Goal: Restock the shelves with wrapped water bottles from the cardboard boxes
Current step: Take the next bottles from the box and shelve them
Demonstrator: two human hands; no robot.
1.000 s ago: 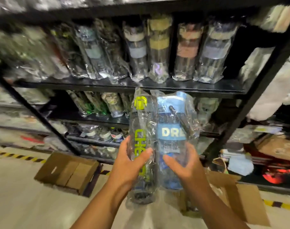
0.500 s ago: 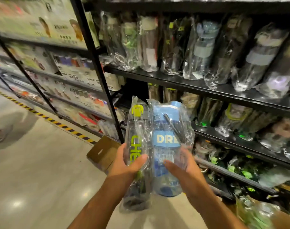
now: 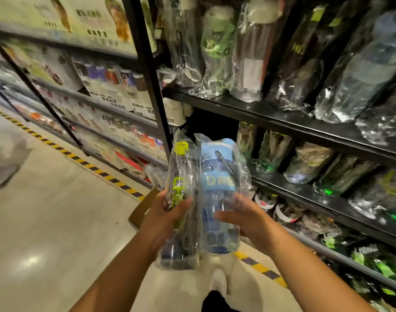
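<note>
I hold two plastic-wrapped water bottles upright in front of me. My left hand (image 3: 163, 215) grips the clear bottle with the yellow-green cap and lettering (image 3: 180, 176). My right hand (image 3: 244, 219) grips the blue bottle with a blue band (image 3: 217, 181), fingers curled round its lower body. The two bottles touch side by side. Behind them stands the black shelf unit (image 3: 282, 115), its levels filled with wrapped bottles. A cardboard box (image 3: 143, 208) lies on the floor, mostly hidden behind my left hand.
A black upright post (image 3: 147, 70) divides this unit from shelves of printed boxes (image 3: 107, 86) on the left. Yellow-black floor tape (image 3: 98, 170) runs along the shelf base. A person's foot (image 3: 3, 174) shows at the far left. My shoe (image 3: 218, 280) is below.
My view has swung further left along the aisle and closer to the shelves. Both hands keep the same hold on the two bottles.
</note>
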